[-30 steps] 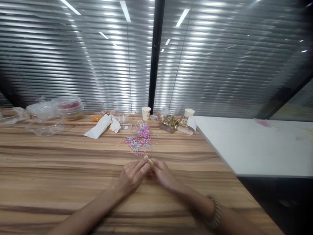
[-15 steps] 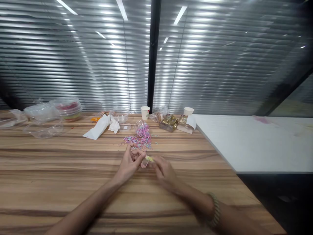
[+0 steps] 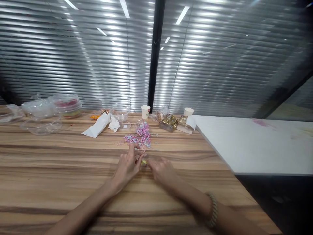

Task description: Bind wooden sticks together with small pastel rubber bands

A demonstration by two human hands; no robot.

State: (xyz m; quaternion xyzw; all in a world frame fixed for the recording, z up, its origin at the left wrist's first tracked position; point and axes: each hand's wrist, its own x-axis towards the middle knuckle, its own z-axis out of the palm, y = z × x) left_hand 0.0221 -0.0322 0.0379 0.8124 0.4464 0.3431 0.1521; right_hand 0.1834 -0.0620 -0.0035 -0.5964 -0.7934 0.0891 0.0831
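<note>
Just in front of a heap of small pink, purple and blue elastic bands, my two hands meet over the wooden table. My left hand is closed, its thumb and finger pinching near one end of a small yellow piece. From the other side my right hand is closed on the same piece, fingers curled and mostly hiding it. What the yellow piece is made of is too small to tell. A pinkish loose band shows just beyond the fingertips. A braided bracelet circles my right wrist.
Along the back stand a paper cup, gold wrappers and a second cup. White paper, crumpled tissue and stacked clear containers lie leftward. A white table adjoins at right.
My right hand has moved slightly left and its fingers have curled in tighter. The yellow piece has shifted a little left and down, and less of it and the pink strand shows.
</note>
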